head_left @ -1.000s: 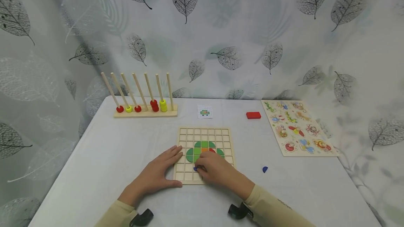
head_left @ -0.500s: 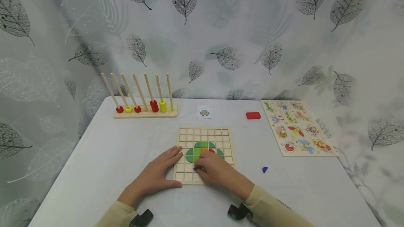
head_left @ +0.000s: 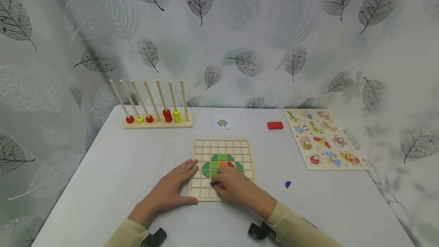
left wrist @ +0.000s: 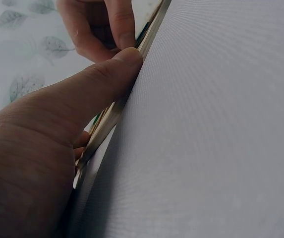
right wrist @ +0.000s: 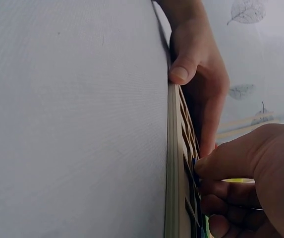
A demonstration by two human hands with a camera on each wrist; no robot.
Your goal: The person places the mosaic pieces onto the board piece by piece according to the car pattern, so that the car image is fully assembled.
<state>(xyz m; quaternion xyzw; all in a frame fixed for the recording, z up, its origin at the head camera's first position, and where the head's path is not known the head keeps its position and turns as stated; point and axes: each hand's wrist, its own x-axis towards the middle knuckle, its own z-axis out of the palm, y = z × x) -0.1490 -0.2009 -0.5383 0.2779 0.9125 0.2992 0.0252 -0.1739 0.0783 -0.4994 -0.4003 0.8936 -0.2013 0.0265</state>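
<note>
A wooden grid board (head_left: 202,193) lies on the white table, with green pieces (head_left: 214,164), an orange piece (head_left: 222,163) and a red piece (head_left: 231,164) set in its cells. My left hand (head_left: 170,186) rests along the board's left side, fingers extended and thumb at the near left corner. Over the lower middle of the grid, my right hand (head_left: 236,186) pinches a small blue half-round piece (head_left: 212,184) between thumb and fingers, right at the cells. In the right wrist view the thumb tip presses by the blue piece (right wrist: 196,163). The right hand covers part of the board.
Another blue half-round piece (head_left: 288,184) lies right of the board. Behind the board is a pattern card (head_left: 222,122). A red block (head_left: 275,125) and an animal picture board (head_left: 324,140) are at the right; a peg stand with rings (head_left: 158,124) stands at the back left.
Hardly anything differs: the right hand's fingertips and the blue piece have shifted very slightly on the grid. The left hand stays in place.
</note>
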